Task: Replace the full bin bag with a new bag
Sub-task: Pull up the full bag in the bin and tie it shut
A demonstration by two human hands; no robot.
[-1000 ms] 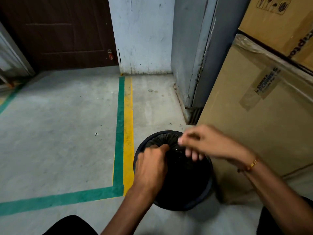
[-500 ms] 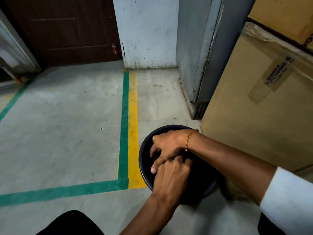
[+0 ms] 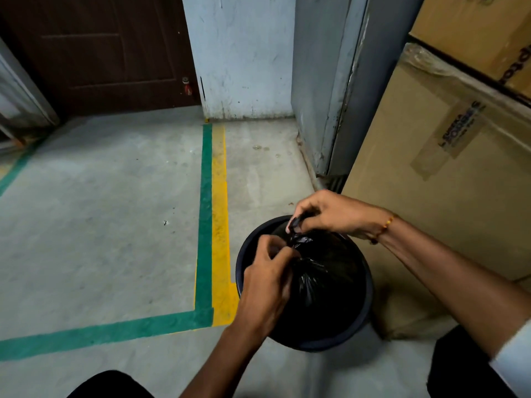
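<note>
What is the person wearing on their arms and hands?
Both hands are bare, with no gloves. The right hand has a thin orange-gold thread bracelet round its wrist and a white sleeve cuff far up the forearm. The left hand and forearm show nothing worn.

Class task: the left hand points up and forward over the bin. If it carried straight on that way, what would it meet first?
Probably the twisted neck of the black bag that the left hand already pinches, then the right hand; depth is unclear.
</note>
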